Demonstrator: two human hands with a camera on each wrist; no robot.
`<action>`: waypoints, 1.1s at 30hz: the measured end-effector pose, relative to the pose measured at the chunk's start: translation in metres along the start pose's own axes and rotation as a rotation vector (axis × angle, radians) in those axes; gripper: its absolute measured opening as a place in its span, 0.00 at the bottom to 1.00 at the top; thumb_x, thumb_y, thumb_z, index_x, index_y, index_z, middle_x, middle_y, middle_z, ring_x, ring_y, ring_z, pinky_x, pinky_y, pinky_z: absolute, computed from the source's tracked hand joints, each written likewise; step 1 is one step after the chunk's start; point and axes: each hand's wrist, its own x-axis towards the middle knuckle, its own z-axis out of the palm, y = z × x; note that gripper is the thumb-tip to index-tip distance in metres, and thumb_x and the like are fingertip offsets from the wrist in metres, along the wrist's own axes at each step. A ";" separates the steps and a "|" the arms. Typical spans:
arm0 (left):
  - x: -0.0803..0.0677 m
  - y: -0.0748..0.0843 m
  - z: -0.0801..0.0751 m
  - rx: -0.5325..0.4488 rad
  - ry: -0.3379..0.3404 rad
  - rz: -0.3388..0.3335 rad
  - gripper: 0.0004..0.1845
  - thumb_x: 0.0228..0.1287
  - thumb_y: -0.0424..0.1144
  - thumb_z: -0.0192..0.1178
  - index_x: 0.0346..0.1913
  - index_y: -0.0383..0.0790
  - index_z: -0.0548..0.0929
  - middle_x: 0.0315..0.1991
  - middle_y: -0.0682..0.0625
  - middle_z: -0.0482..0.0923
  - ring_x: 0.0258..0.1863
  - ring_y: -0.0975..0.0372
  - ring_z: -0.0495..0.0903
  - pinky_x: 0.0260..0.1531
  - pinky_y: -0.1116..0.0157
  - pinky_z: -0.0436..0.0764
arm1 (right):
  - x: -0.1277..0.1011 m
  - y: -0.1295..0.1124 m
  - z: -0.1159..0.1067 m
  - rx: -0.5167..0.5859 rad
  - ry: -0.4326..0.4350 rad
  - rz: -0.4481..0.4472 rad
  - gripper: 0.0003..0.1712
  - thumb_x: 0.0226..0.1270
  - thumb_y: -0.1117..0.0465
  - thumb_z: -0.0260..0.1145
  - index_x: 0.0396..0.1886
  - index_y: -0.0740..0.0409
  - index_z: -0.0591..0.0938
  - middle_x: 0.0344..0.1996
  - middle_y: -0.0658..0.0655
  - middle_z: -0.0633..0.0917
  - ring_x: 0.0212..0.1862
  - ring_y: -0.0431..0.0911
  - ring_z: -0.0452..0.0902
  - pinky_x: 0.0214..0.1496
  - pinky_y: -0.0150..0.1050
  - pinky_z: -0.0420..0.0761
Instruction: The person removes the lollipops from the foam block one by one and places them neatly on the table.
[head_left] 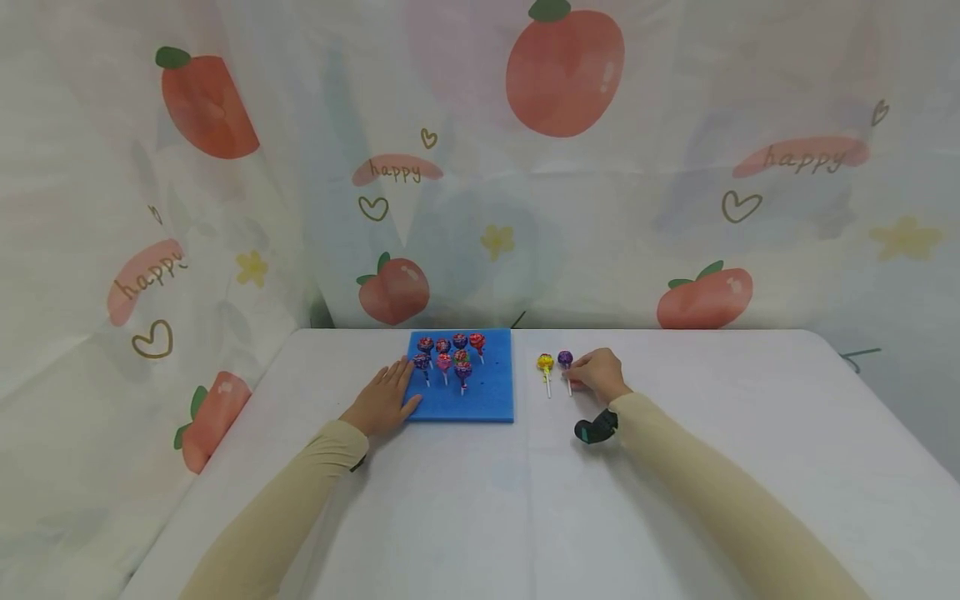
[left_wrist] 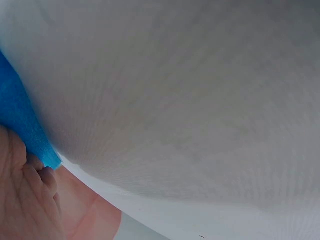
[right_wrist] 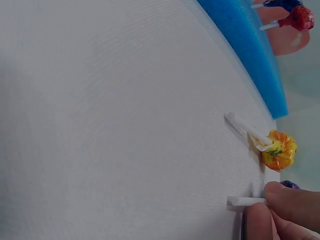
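Observation:
My left hand (head_left: 381, 402) rests against the left edge of a blue foam board (head_left: 487, 400), its fingers extended along the side. Several wrapped lollipops (head_left: 444, 364) stand in the board by their sticks, mostly in its upper left part. Right of the board, my right hand (head_left: 598, 372) pinches the stick of a purple lollipop (head_left: 565, 358) between thumb and finger. In the right wrist view the white stick (right_wrist: 245, 201) pokes out past the fingertips, and the purple head is mostly hidden. A yellow lollipop (head_left: 545, 362) lies on the table just left of it.
A white cloth covers the table (head_left: 480, 517). Behind it hangs a curtain (head_left: 600, 208) printed with peaches and hearts. A dark wrist device (head_left: 596, 427) sits at the right sleeve's cuff.

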 end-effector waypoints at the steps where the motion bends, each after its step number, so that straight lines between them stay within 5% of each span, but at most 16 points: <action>1: 0.000 0.000 0.000 0.001 0.000 -0.001 0.37 0.72 0.52 0.42 0.71 0.27 0.52 0.73 0.35 0.48 0.73 0.46 0.50 0.73 0.51 0.51 | 0.001 0.000 0.000 -0.006 -0.003 -0.003 0.15 0.57 0.65 0.69 0.40 0.71 0.83 0.21 0.52 0.81 0.18 0.34 0.73 0.23 0.24 0.75; 33: 0.000 0.001 -0.001 0.003 -0.001 -0.005 0.37 0.72 0.52 0.42 0.71 0.27 0.52 0.73 0.34 0.49 0.73 0.46 0.51 0.72 0.51 0.52 | 0.003 -0.004 0.003 -0.093 -0.014 0.021 0.13 0.56 0.63 0.70 0.35 0.70 0.81 0.20 0.56 0.80 0.18 0.39 0.75 0.24 0.26 0.76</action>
